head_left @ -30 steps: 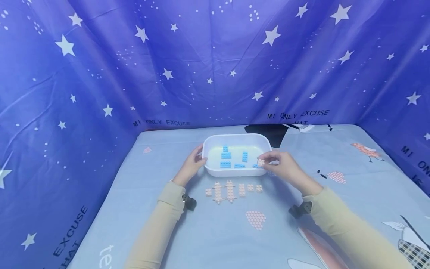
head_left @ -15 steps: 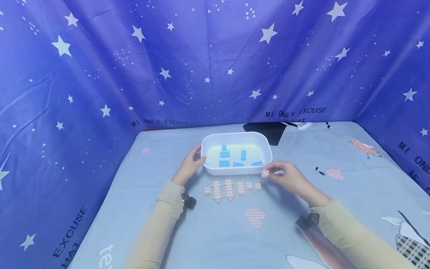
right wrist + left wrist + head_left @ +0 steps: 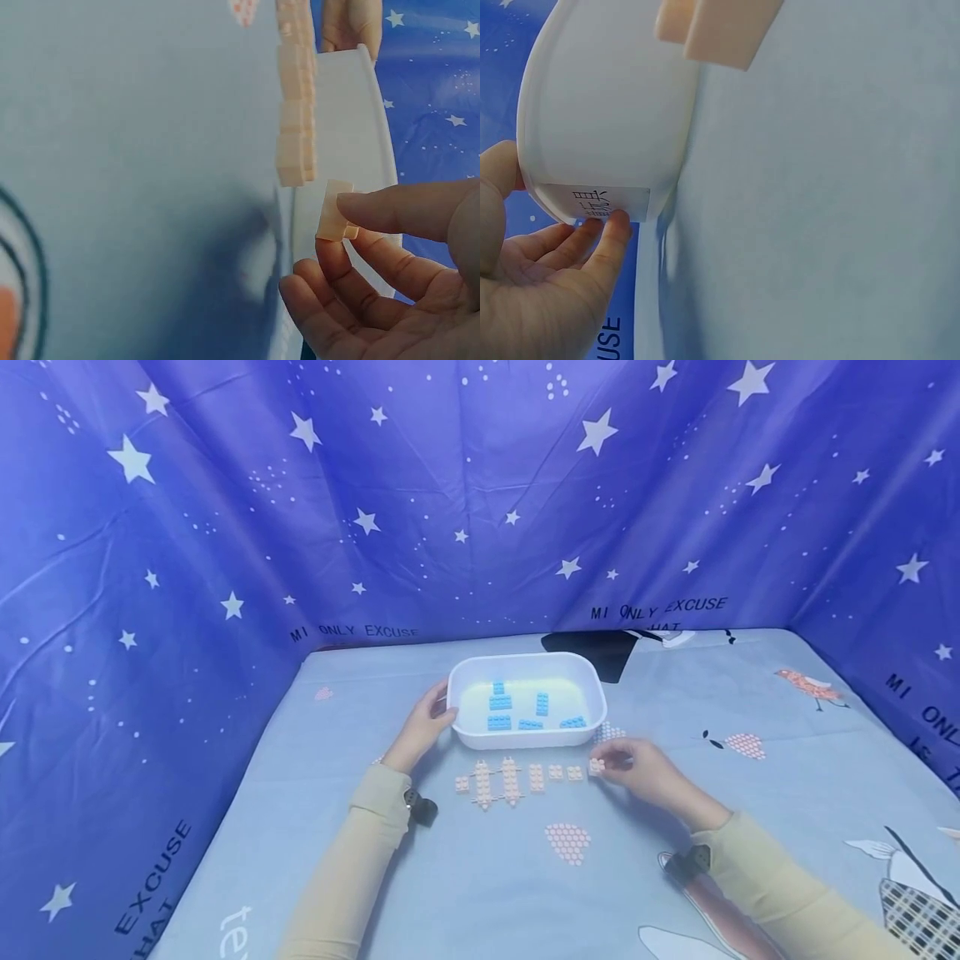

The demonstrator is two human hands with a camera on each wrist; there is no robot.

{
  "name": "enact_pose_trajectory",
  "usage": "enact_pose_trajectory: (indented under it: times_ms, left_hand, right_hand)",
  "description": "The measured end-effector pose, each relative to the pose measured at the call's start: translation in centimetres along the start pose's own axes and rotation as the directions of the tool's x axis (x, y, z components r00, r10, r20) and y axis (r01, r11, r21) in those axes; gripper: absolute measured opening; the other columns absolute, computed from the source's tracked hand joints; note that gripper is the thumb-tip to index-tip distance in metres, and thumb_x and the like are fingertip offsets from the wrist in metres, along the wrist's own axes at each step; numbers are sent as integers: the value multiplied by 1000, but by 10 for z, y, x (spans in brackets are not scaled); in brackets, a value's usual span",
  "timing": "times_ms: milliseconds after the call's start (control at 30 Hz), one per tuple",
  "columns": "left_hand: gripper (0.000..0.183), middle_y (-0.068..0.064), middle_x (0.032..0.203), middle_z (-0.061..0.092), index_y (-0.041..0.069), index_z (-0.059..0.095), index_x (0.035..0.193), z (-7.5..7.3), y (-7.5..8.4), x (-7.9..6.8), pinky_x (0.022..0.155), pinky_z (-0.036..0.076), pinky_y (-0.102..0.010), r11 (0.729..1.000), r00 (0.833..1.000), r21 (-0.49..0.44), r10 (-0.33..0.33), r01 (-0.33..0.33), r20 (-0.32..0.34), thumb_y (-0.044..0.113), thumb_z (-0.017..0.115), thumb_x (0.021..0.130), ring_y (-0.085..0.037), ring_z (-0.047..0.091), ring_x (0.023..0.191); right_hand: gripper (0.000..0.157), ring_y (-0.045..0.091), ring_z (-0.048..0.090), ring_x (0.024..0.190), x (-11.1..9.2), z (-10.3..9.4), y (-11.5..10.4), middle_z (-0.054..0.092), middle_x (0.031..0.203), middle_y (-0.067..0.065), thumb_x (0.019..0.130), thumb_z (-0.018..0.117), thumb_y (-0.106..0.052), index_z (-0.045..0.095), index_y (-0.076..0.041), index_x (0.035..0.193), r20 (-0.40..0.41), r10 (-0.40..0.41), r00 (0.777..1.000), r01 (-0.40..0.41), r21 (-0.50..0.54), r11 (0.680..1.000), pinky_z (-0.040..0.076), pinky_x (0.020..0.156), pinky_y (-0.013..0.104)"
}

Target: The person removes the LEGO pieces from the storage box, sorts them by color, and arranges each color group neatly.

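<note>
My left hand holds the left end of a white plastic tub, its thumb at the rim and its fingers against the labelled outer wall. Between the thumb and fingers of my right hand is a small peach building block, studs showing on one side. That hand is close over the cloth, at the right end of a row of peach blocks. Two long peach pieces with thin rods sticking out lie in the row's left part.
Several blue building blocks lie spread out inside the tub. A pale patterned cloth covers the table. Behind and at both sides hangs a blue curtain with white stars.
My right hand has brought the peach block out over the tub's front right rim, down toward the right end of the row. My left hand has stayed on the tub.
</note>
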State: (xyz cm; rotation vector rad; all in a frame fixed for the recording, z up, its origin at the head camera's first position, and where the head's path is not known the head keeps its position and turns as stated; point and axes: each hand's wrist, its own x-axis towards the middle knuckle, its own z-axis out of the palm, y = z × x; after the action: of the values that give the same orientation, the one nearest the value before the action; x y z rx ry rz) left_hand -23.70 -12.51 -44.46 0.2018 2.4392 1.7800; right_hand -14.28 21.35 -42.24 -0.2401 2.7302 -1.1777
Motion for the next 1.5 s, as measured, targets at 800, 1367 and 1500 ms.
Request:
enact_pose_trajectory:
  times_ms: [800, 1367, 1500]
  left_hand:
    - [61, -8, 158, 30, 18, 31, 152, -3, -2, -2, 116, 32, -52, 998, 998, -19, -54, 54, -11, 15, 57, 96, -37, 37, 140]
    - [61, -6, 160, 27, 22, 31, 152, 0, -1, -2, 117, 29, -54, 998, 998, -27, -62, 62, 5, 18, 56, 97, -36, 35, 141]
    - [61, -5, 160, 26, 23, 30, 152, -1, -2, -2, 117, 29, -55, 997, 998, -36, -63, 64, 7, 19, 57, 97, -35, 35, 142]
  right_hand:
    - [25, 38, 60, 109, -3, 14, 6, 66, 112, 16, 80, 72, -7, 69, -5, 105, -3, -66, 998, 66, -52, 996, 50, 97, 55]
    - [34, 34, 63, 107, -6, 3, 10, 69, 112, 14, 83, 73, -15, 66, -2, 114, 12, -67, 998, 67, -5, 998, 51, 97, 52]
    - [35, 35, 63, 108, -5, -2, 4, 69, 112, 15, 84, 72, -16, 65, -2, 116, -7, -53, 999, 52, -11, 999, 52, 96, 51]
